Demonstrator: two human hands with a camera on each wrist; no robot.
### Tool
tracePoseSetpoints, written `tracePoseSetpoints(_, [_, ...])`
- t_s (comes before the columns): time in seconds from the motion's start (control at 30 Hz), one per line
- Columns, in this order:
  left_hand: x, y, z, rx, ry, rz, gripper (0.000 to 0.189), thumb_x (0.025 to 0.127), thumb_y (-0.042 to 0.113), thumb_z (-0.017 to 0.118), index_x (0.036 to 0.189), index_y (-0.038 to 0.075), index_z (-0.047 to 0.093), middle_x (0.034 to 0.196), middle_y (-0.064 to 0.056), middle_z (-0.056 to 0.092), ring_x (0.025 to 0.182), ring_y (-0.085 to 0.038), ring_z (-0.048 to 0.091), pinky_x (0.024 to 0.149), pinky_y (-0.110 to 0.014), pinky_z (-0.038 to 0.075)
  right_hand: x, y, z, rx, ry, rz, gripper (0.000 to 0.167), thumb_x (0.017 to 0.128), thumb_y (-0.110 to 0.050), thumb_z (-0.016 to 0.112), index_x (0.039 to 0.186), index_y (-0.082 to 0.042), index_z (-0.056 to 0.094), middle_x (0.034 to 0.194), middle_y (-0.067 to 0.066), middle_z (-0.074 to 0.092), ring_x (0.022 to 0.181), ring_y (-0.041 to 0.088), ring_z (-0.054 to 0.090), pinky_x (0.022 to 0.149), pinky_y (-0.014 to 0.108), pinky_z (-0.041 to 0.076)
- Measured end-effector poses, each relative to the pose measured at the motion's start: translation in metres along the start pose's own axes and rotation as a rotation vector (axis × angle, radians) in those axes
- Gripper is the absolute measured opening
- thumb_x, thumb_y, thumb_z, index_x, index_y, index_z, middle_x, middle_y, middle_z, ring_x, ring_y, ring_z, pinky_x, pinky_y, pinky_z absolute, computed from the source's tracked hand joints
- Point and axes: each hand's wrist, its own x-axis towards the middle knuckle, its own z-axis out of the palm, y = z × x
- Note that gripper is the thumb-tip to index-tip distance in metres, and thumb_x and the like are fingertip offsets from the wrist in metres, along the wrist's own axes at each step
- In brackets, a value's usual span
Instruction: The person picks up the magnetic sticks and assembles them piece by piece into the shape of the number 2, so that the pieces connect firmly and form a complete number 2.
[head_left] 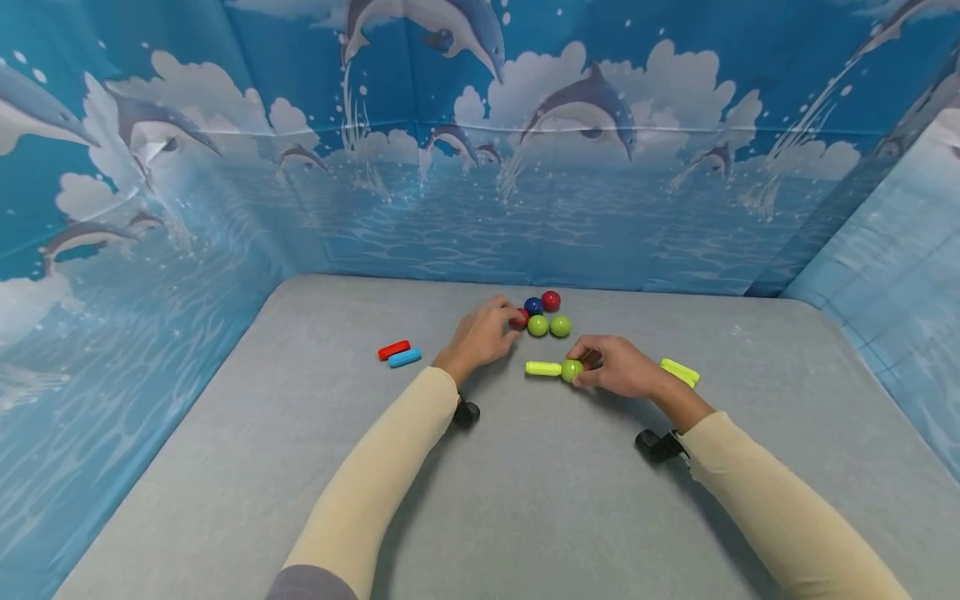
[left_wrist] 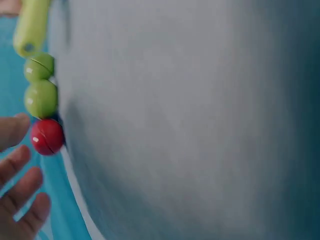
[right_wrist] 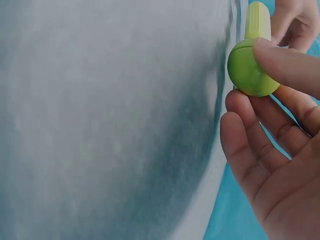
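Observation:
My right hand [head_left: 617, 367] pinches a green ball [head_left: 572, 371] between thumb and fingers. That ball sits against the end of a yellow-green stick [head_left: 542, 368]; the right wrist view shows the ball [right_wrist: 250, 70] and stick [right_wrist: 258, 20] in line, but whether they are joined I cannot tell. My left hand [head_left: 482, 333] reaches to a red ball [head_left: 521, 317], partly hidden by its fingers. In the left wrist view, the fingers [left_wrist: 25, 187] are spread beside the red ball [left_wrist: 47, 137], with no grip on it visible.
Near the left hand are two green balls [head_left: 537, 326], a blue ball [head_left: 533, 306] and another red ball [head_left: 551, 301]. A red stick [head_left: 393, 350] and a blue stick [head_left: 405, 358] lie leftward. Yellow-green sticks [head_left: 681, 372] lie behind the right wrist. A dolphin-print curtain [head_left: 480, 225] borders the grey table [head_left: 525, 517].

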Motion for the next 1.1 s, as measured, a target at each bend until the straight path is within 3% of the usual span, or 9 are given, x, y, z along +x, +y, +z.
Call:
tracePoseSetpoints(0.1, [0.006,-0.001,-0.001,0.159,-0.004,0.067,0.035,0.098,0.024,0.062,0.134,0.026,0.063,0.147,0.003,0.052,0.131,-0.02,0.052,0.107,-0.04,0.046,-0.003,0.002,-0.003,-0.01,0.013,0.012,0.022,0.089,-0.009,0.072,0.11,-0.006,0.067,0.116,0.016,0.068,0.099,0.025,0.066,0.073,0.033,0.055])
tracePoseSetpoints(0.2, [0.01,0.003,-0.001,0.224,-0.037,0.137,0.042,0.1,0.024,0.06,0.142,0.029,0.056,0.157,0.006,0.043,0.138,-0.022,0.046,0.112,-0.043,0.041,-0.005,0.005,-0.003,-0.013,0.017,0.016,0.022,0.088,-0.008,0.073,0.109,-0.006,0.067,0.115,0.016,0.068,0.097,0.024,0.066,0.072,0.031,0.054])
tracePoseSetpoints(0.37, [0.014,0.013,0.002,0.19,-0.122,0.157,0.051,0.101,0.017,0.056,0.15,0.026,0.045,0.157,0.004,0.043,0.139,-0.021,0.048,0.111,-0.04,0.044,-0.005,0.008,0.0,0.002,0.015,0.013,0.021,0.088,-0.009,0.074,0.108,-0.008,0.067,0.114,0.015,0.069,0.096,0.022,0.066,0.073,0.031,0.054])
tracePoseSetpoints(0.47, [0.015,0.016,0.005,0.178,-0.151,0.131,0.052,0.1,0.016,0.058,0.15,0.025,0.045,0.144,0.001,0.054,0.124,-0.016,0.056,0.1,-0.032,0.05,-0.004,0.008,0.002,0.0,0.013,0.006,0.021,0.088,-0.009,0.074,0.107,-0.008,0.067,0.114,0.015,0.069,0.097,0.023,0.067,0.073,0.031,0.054])
tracePoseSetpoints(0.6, [0.017,0.017,0.01,0.183,-0.157,0.119,0.047,0.098,0.02,0.063,0.144,0.024,0.053,0.126,0.002,0.058,0.106,-0.011,0.057,0.09,-0.027,0.05,-0.004,0.008,0.003,0.003,0.005,0.011,0.02,0.088,-0.01,0.073,0.108,-0.008,0.067,0.115,0.015,0.069,0.097,0.023,0.067,0.073,0.031,0.054])
tracePoseSetpoints(0.8, [0.018,0.02,0.009,0.146,-0.173,0.12,0.04,0.098,0.024,0.063,0.137,0.02,0.06,0.135,0.003,0.06,0.119,-0.012,0.058,0.102,-0.031,0.049,-0.003,0.006,0.003,0.003,0.005,0.016,0.02,0.089,-0.009,0.073,0.108,-0.008,0.067,0.115,0.015,0.069,0.097,0.023,0.067,0.073,0.031,0.054])
tracePoseSetpoints(0.97, [0.017,0.02,0.006,0.082,-0.195,0.112,0.039,0.098,0.025,0.062,0.137,0.017,0.06,0.14,0.0,0.06,0.118,-0.014,0.058,0.102,-0.032,0.049,-0.001,0.006,0.002,0.004,-0.005,0.017,0.021,0.089,-0.01,0.072,0.109,-0.008,0.067,0.116,0.015,0.069,0.098,0.024,0.067,0.073,0.031,0.055])
tracePoseSetpoints(1.1, [0.015,0.018,0.005,0.035,-0.202,0.11,0.04,0.098,0.02,0.063,0.138,0.019,0.059,0.132,-0.001,0.062,0.112,-0.014,0.057,0.1,-0.032,0.049,0.001,0.007,0.002,-0.002,0.004,0.022,0.02,0.089,-0.01,0.072,0.109,-0.009,0.067,0.116,0.014,0.069,0.098,0.023,0.067,0.074,0.031,0.055])
